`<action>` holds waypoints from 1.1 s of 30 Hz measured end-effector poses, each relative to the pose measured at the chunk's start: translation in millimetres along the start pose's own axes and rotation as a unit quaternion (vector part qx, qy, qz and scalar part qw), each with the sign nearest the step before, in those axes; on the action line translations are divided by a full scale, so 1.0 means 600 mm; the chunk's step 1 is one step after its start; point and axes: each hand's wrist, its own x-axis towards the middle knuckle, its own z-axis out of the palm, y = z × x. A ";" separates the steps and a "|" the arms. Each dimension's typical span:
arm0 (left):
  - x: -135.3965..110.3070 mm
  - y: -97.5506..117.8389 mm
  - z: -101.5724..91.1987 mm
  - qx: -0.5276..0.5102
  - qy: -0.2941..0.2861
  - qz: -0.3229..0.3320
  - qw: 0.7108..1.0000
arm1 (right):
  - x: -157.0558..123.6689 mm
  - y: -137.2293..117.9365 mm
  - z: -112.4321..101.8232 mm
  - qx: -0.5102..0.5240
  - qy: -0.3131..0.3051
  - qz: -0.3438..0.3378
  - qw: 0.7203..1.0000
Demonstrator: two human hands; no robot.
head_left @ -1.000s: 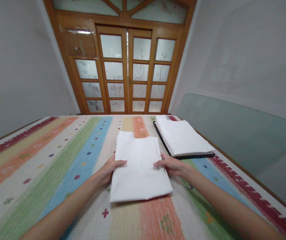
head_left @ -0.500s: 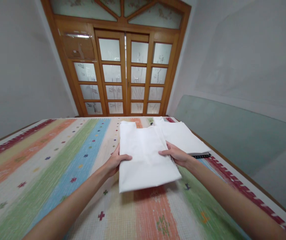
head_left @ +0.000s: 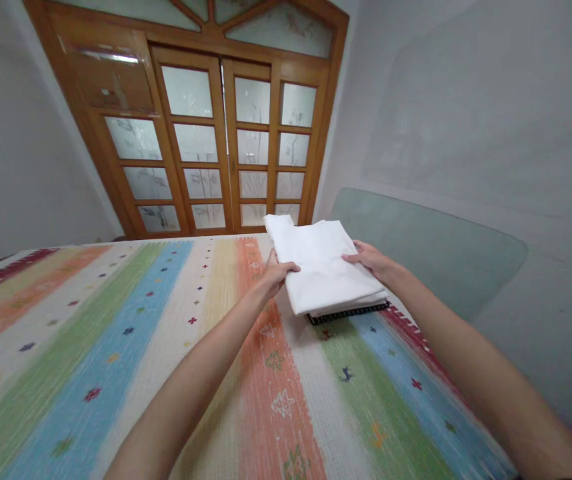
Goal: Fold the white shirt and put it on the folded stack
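A folded white garment [head_left: 323,263], with a curved notch along its far edge, is held level between both hands. My left hand [head_left: 276,272] grips its left side, thumb on top and fingers underneath. On the opposite side, my right hand [head_left: 373,259] pinches the right edge in the same way. Beneath it lies a stack of folded cloth, of which white layers and a black, white-dotted piece [head_left: 349,315] show at the near edge. The held garment hides most of that stack. Whether it rests fully on the stack I cannot tell.
A striped, patterned cloth [head_left: 166,333] covers the wide surface beneath. Along the right side stands a pale green panel [head_left: 431,247] against the wall. Wooden doors with frosted panes [head_left: 196,143] close off the far end.
Both hands have carried the white garment rightward and away from me, from beside the stack to over it. The view has turned to the right.
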 end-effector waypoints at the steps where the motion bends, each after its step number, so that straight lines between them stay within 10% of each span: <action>1: 0.010 -0.009 0.010 -0.001 0.000 0.001 1.000 | 0.008 0.003 -0.011 -0.008 0.009 0.003 1.000; 11: 0.073 -0.093 0.052 0.008 0.039 -0.004 0.999 | 0.051 0.051 -0.077 -0.032 0.036 0.029 0.998; 33: 0.101 -0.181 0.008 0.146 0.037 -0.004 0.989 | 0.089 0.100 -0.093 -0.016 0.099 0.107 0.989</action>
